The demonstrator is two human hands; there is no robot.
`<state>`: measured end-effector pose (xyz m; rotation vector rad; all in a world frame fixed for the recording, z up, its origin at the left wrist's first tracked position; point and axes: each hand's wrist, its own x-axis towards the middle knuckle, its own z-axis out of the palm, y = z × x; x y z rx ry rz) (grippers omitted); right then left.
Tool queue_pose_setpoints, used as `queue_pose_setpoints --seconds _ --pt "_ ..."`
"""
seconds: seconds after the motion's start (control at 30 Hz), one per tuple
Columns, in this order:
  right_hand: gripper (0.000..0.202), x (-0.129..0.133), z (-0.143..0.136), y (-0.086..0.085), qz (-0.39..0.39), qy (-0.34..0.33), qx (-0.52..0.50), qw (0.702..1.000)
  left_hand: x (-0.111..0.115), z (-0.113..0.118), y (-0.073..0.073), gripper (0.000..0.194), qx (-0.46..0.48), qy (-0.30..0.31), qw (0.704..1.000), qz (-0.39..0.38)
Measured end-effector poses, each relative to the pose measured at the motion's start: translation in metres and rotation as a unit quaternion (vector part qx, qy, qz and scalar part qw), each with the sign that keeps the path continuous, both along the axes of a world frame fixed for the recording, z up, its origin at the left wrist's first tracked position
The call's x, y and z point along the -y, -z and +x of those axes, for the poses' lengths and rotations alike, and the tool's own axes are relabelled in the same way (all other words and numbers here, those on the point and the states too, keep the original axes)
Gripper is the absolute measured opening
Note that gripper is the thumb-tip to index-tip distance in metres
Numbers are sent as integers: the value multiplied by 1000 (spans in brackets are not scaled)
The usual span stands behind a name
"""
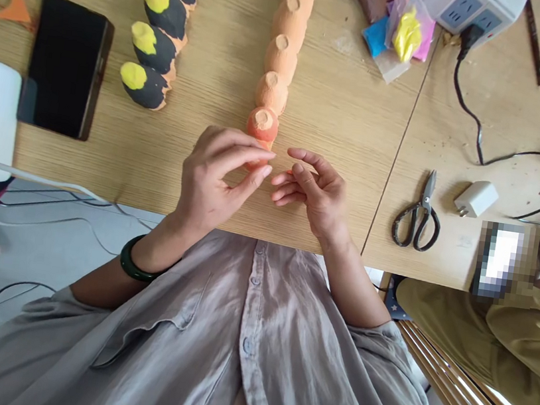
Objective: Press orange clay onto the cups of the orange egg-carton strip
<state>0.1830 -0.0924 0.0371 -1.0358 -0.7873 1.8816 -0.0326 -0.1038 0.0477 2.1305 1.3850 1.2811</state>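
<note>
Desk (194, 172): wood-grain
Peach row (282, 60): mid-desk, lumpy, clay-like; orange-red end (263, 129) faces person, likely for reach
Left hand (210, 177): fingers slightly apart at that end, likely steadying
Right hand (324, 197): just beside, fingers curled, can't tell if closed
Black-yellow row (156, 46): matte, left
</note>
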Motion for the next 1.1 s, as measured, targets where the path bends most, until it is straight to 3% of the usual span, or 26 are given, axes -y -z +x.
queue_pose_setpoints --seconds 0.17,0.43,0.57,0.77,0.83,0.97,1.1 --pt "67 6 -2 -7 15 7 16 1000 -4 15 4 12 17 56 997 -48" --pt "55 12 0 -4 51 0 25 998 -3 17 14 12 34 33 998 33" --pt "46 18 -3 -1 135 20 71 988 -1 21 13 13 49 6 997 56" --pt "37 23 -8 2 279 65 201 937 -3 25 11 24 57 0 997 60" --pt "39 21 -8 3 277 65 206 936 -4 23 9 27 56 -2 997 53" --pt "53 12 -7 7 199 82 182 959 -8 12 7 27 41 -39 998 35" --pt "65 4 -6 6 127 78 161 976 -19 -7 20 23 29 -97 995 24"
